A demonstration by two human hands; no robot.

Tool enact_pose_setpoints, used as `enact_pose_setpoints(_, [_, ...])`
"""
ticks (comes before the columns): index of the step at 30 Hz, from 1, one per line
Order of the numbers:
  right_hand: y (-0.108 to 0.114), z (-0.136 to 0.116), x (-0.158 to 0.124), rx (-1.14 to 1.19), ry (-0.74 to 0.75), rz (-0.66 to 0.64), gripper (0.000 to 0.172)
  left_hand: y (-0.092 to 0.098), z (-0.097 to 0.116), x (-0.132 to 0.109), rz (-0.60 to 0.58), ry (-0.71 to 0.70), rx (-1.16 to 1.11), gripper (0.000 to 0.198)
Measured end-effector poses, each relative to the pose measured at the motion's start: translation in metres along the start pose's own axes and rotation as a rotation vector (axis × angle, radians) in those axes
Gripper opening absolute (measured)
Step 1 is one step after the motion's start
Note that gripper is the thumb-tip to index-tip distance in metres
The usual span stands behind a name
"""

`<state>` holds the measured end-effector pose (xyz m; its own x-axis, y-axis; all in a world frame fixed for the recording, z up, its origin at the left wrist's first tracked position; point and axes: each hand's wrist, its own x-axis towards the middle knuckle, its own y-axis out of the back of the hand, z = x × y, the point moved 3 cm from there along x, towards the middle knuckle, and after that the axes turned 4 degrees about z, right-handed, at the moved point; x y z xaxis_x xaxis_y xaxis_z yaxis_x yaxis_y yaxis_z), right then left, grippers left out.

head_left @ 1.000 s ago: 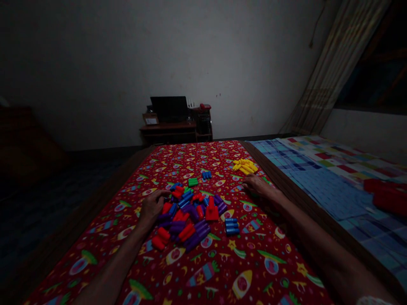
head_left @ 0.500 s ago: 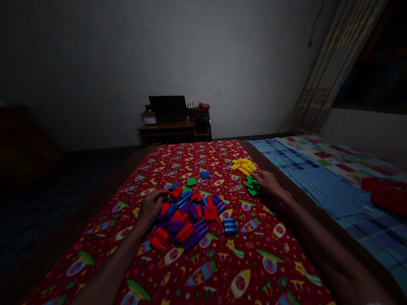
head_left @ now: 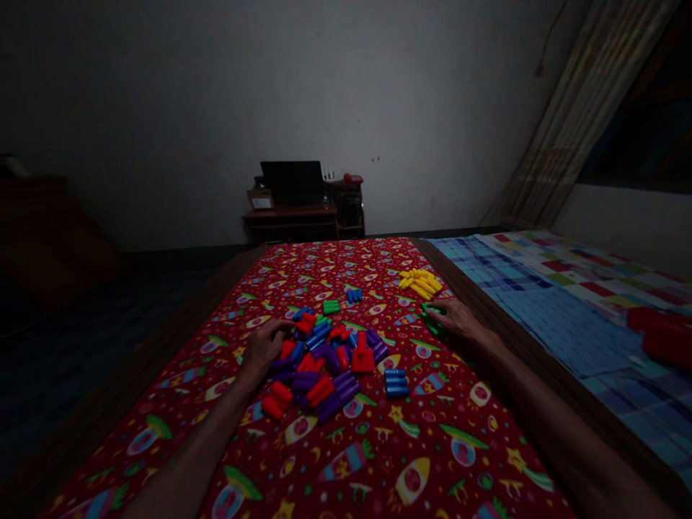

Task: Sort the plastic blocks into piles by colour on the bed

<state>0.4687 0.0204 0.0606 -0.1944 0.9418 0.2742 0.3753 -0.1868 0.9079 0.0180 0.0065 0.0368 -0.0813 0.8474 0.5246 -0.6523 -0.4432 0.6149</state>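
A mixed pile of red, blue and purple plastic blocks [head_left: 318, 364] lies in the middle of a red cartoon-print cloth [head_left: 346, 447]. My left hand [head_left: 262, 351] rests at the pile's left edge, fingers curled against the blocks. My right hand [head_left: 457, 318] lies on a small heap of green blocks [head_left: 431, 321] near the cloth's right edge, fingers closed over them. A heap of yellow blocks [head_left: 420, 282] sits just beyond it. A lone green block [head_left: 331, 306] and two blue blocks [head_left: 354, 295] [head_left: 396, 383] lie apart from the pile.
A wooden strip borders the cloth on the right, with a blue checked sheet [head_left: 546, 303] and a red object [head_left: 662, 335] beyond. A low desk with a dark screen [head_left: 295, 191] stands at the far wall. The room is dim.
My right hand moved right from the cloth's middle to the green heap and has closed over it. My left hand stayed at the pile's edge. The view shifted slightly.
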Motion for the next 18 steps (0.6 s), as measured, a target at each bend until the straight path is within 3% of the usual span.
enact_pose_setpoints(4, [0.002, 0.0, -0.005, 0.001, 0.0, 0.025, 0.039, -0.001, 0.001, -0.001, -0.001, 0.007, 0.01, 0.035])
enact_pose_setpoints(6, [0.006, -0.004, -0.002, -0.017, 0.019, 0.109, 0.037, -0.001, 0.002, -0.001, -0.007, 0.001, 0.015, 0.035])
enact_pose_setpoints(10, [0.01, -0.046, 0.017, -0.015, 0.213, 0.298, 0.027, -0.002, 0.001, 0.0, -0.013, -0.009, 0.012, 0.034])
enact_pose_setpoints(11, [0.006, -0.064, 0.025, -0.005, 0.274, 0.279, 0.025, -0.002, 0.001, 0.0, -0.013, -0.008, 0.008, 0.034])
enact_pose_setpoints(16, [-0.038, -0.164, 0.075, -0.022, 0.464, -0.064, 0.025, 0.001, 0.003, -0.001, -0.003, 0.029, -0.021, 0.032])
enact_pose_setpoints(18, [-0.056, -0.194, 0.091, -0.008, 0.545, -0.119, 0.033, 0.003, 0.005, -0.002, -0.006, 0.051, -0.036, 0.032])
